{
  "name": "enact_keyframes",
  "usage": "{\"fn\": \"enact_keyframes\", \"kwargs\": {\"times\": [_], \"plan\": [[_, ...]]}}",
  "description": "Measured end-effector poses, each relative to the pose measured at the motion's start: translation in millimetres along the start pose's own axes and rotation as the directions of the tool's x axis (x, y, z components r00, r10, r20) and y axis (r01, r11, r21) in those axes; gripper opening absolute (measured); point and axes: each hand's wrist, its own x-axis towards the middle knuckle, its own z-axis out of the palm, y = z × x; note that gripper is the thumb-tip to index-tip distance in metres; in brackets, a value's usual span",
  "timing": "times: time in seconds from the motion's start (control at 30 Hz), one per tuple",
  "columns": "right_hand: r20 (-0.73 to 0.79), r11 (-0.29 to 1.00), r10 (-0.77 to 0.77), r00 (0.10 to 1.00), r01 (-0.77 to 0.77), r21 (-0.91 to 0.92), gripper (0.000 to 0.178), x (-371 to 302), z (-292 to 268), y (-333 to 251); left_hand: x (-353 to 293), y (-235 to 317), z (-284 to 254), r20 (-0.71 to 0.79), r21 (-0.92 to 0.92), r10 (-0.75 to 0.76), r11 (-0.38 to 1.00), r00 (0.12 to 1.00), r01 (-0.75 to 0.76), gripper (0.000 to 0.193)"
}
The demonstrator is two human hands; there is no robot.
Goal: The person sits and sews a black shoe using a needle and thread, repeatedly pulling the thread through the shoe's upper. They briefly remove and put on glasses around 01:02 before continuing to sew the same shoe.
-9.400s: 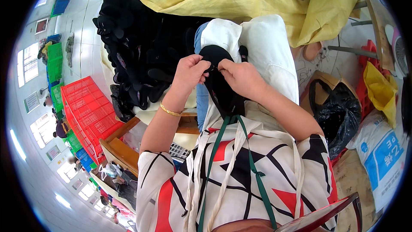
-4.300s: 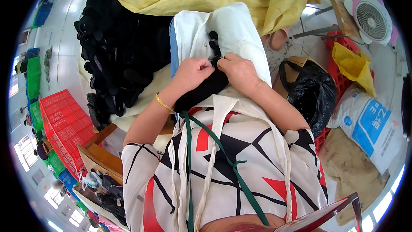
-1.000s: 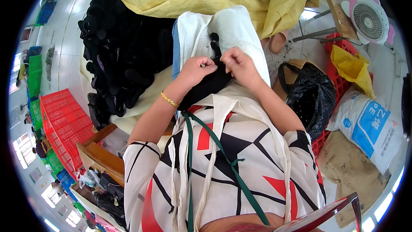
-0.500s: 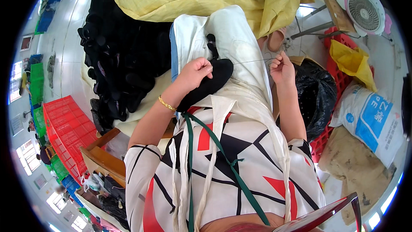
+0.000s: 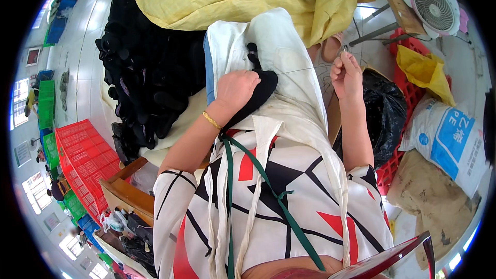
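Note:
A black cloth shoe (image 5: 265, 89) lies across my lap, on the white apron (image 5: 289, 46). My left hand (image 5: 236, 90) is closed over its near side, fingers curled, hiding part of it. From the shoe a thin dark thread (image 5: 302, 70) runs taut to my right hand (image 5: 347, 76), which is raised off to the right in a pinch. A small thin shiny tip, perhaps a needle, shows above those fingertips. A narrow black piece (image 5: 253, 56) lies on the apron just beyond the shoe.
To the left is a big heap of black shoes (image 5: 155, 67). Yellow sheeting (image 5: 217, 2) spreads beyond my knees. A black bag-lined box (image 5: 382, 111) stands right, near red crates, a white sack (image 5: 444, 139) and a fan (image 5: 436, 8). A wooden drawer (image 5: 129, 188) sits at left.
My right hand has moved slightly up and to the right, with the thread still stretched. My left hand has turned over the shoe, its back now facing up, and covers more of it.

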Motion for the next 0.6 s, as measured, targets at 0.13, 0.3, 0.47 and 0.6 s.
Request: {"fn": "enact_keyframes", "kwargs": {"times": [0.13, 0.3, 0.47, 0.6], "plan": [[0.110, 0.984, -0.069, 0.991, 0.086, -0.157, 0.007, -9.2, 41.8, -26.9, 3.8, 1.9, 5.2, 0.041, 0.106, 0.076, 0.991, 0.996, -0.080, 0.014], [0.165, 0.943, -0.263, 0.951, 0.289, -0.163, 0.007, 9.3, 49.5, -68.2, 8.1, 4.1, 3.6, 0.001, 0.101, 0.128, 0.987, 0.992, -0.128, 0.013], [0.176, 0.792, -0.556, 0.812, 0.582, -0.184, 0.008, 19.3, 61.0, -94.6, 10.3, 1.2, 7.0, -0.017, -0.146, -0.037, 0.989, 0.999, 0.034, 0.011], [0.304, 0.606, -0.077, 0.950, 0.286, -0.742, 0.010, 14.5, 61.0, -32.6, 8.5, -20.3, 8.6, 0.115, -0.409, -0.202, 0.883, 0.973, 0.232, 0.013]]}}
